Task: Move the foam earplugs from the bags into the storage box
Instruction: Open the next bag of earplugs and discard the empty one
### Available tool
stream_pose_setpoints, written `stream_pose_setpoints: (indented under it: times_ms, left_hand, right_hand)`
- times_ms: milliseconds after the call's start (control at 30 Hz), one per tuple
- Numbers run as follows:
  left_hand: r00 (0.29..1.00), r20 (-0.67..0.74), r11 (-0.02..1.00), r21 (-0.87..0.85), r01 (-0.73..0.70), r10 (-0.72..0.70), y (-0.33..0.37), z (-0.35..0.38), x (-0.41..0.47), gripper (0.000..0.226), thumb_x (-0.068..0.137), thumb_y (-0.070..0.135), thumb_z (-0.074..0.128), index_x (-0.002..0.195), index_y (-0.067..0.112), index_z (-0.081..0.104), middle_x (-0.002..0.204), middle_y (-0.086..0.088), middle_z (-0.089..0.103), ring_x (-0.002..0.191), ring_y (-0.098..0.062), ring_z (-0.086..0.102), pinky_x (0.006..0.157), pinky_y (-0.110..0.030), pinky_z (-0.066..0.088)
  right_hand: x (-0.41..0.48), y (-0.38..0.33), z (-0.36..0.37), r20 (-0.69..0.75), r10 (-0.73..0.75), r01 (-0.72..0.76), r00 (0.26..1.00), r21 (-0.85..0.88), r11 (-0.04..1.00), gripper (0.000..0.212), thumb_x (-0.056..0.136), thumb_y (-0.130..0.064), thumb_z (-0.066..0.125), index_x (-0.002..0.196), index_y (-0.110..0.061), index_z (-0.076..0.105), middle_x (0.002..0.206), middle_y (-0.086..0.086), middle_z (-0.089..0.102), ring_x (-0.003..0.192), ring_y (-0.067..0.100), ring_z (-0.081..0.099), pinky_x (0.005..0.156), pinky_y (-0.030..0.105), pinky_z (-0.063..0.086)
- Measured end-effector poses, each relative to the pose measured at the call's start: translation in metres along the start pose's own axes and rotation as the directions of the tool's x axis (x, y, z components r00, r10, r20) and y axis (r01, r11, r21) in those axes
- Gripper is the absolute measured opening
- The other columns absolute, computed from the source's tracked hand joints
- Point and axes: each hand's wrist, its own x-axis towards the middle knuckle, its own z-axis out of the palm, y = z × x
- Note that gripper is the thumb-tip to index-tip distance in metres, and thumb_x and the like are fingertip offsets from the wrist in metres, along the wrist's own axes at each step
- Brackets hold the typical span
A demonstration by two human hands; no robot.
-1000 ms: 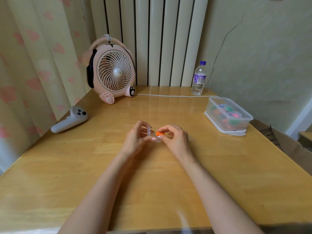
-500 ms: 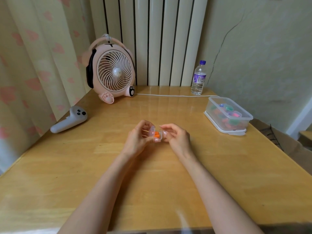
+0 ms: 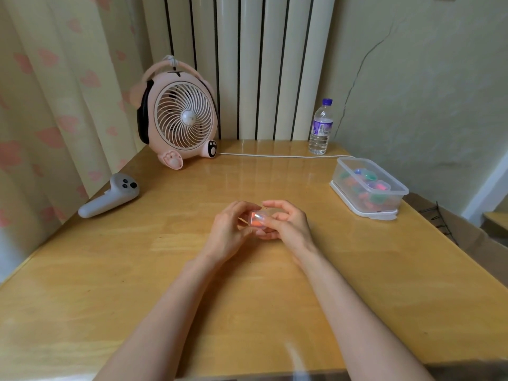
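Both my hands meet over the middle of the wooden table (image 3: 357, 270). Between them is a small clear plastic case (image 3: 257, 218) with orange foam earplugs inside. My left hand (image 3: 229, 229) grips it from the left with curled fingers. My right hand (image 3: 286, 224) pinches it from the right. The case looks closed, though blur hides details. The clear storage box (image 3: 345, 171) stands open at the right, resting on its white lid, with several coloured earplug cases inside. No bags can be made out.
A pink desk fan (image 3: 180, 116) stands at the back left, its white cable (image 3: 280, 156) running right along the table. A water bottle (image 3: 321, 127) stands at the back right. A grey controller (image 3: 110, 199) lies at the left edge.
The orange earplugs, earlier pinched by my right fingers outside the case, now sit inside it. The case's lid has come down and both hands have closed around it.
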Motion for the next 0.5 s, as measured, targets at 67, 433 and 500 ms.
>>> stream_pose_setpoints:
  times_ms: [67,433,500]
  left_hand:
    - [1.000,-0.008,1.000,-0.001,0.006,-0.006,0.000,0.001,0.001,0.038,0.071,0.018,0.071,0.108,0.010,0.064,0.101,-0.006,0.065,0.082,-0.010,0.061,0.073,-0.016,0.049]
    - [0.970,0.145,0.976,0.130,0.176,-0.194,0.018,0.007,0.007,0.014,0.084,0.024,0.067,0.095,0.015,0.065,0.110,0.000,0.062,0.100,-0.019,0.060,0.087,-0.032,0.047]
    - [0.951,0.268,0.970,0.223,0.092,-0.152,0.023,0.011,0.008,0.013,0.087,0.024,0.063,0.097,0.018,0.070,0.126,0.004,0.056,0.115,-0.017,0.053,0.096,-0.029,0.041]
  right_hand:
    - [0.000,-0.001,-0.001,-0.003,-0.004,0.003,1.000,-0.009,1.000,0.031,0.083,0.005,0.064,0.111,-0.005,0.057,0.082,0.017,0.067,0.053,0.016,0.064,0.058,0.026,0.057]
    - [0.010,-0.021,-0.032,-0.319,-0.107,0.080,0.942,-0.098,0.992,0.015,0.079,-0.009,0.073,0.088,-0.007,0.062,0.075,0.010,0.066,0.056,0.015,0.061,0.051,0.022,0.049]
    - [0.014,-0.033,-0.050,-0.379,-0.136,0.103,0.915,-0.107,0.989,0.014,0.080,-0.008,0.071,0.089,-0.006,0.060,0.077,0.011,0.065,0.058,0.017,0.062,0.052,0.024,0.052]
